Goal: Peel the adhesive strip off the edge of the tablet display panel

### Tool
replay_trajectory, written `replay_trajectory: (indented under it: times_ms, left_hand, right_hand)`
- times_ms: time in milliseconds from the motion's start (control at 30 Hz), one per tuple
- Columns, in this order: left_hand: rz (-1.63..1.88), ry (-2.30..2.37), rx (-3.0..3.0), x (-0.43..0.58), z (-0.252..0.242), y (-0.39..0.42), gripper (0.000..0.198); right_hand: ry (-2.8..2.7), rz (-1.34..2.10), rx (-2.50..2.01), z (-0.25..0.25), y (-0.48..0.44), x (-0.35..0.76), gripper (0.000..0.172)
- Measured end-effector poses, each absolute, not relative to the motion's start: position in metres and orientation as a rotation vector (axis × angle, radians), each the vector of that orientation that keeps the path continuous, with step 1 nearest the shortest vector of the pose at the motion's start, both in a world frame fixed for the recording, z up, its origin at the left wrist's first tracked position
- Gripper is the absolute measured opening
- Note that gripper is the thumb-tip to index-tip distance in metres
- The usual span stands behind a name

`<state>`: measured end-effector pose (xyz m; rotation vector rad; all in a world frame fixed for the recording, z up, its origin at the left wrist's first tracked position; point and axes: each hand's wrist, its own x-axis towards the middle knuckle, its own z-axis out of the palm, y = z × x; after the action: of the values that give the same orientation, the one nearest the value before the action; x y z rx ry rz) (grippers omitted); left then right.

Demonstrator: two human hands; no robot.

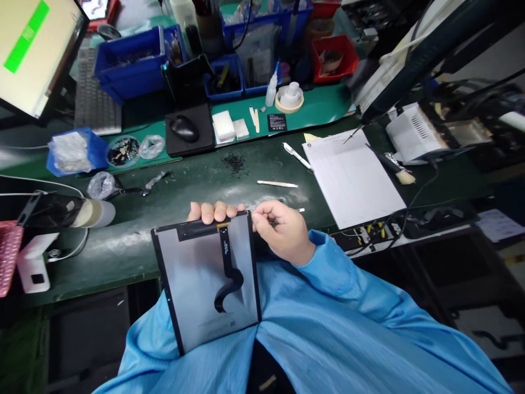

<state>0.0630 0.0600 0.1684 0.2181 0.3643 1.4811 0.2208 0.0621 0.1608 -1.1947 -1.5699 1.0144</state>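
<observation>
A flat screen panel [197, 284] with a grey back, black edges and a curled black ribbon cable [225, 249] is tilted up against the blue garment. My left hand [215, 212] holds it from behind; its fingertips curl over the top edge, and the rest of the hand is hidden by the panel. At the panel's top right corner is my right hand [283, 227], thumb and forefinger pinched together. Whatever lies between those fingertips is too small to make out.
On the green bench lie a pale stick [278, 184], a white pen [298, 157], a paper pad [355, 178] and a black mouse [184, 128]. Blue bins [129, 60] and a red bin [334, 57] stand behind. A white-capped container [96, 212] is at the left.
</observation>
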Motion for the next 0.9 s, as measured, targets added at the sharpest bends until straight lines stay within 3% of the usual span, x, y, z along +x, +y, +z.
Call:
replay_trajectory:
  times_ms: [167, 300, 900]
  left_hand:
    - [1.505, 0.484, 0.195, 0.066, 0.174, 0.06, 0.061]
    - [1.497, 0.502, 0.21, 0.066, 0.174, 0.06, 0.055]
    - [1.517, 0.542, 0.235, 0.069, 0.179, 0.057, 0.051]
  right_hand:
    - [-1.494, 1.168, -1.081, 0.158, 0.064, 0.221, 0.015]
    - [-1.474, 1.202, -1.081, 0.157, 0.062, 0.223, 0.018]
    - [-1.548, 1.051, -1.166, 0.162, 0.059, 0.231, 0.016]
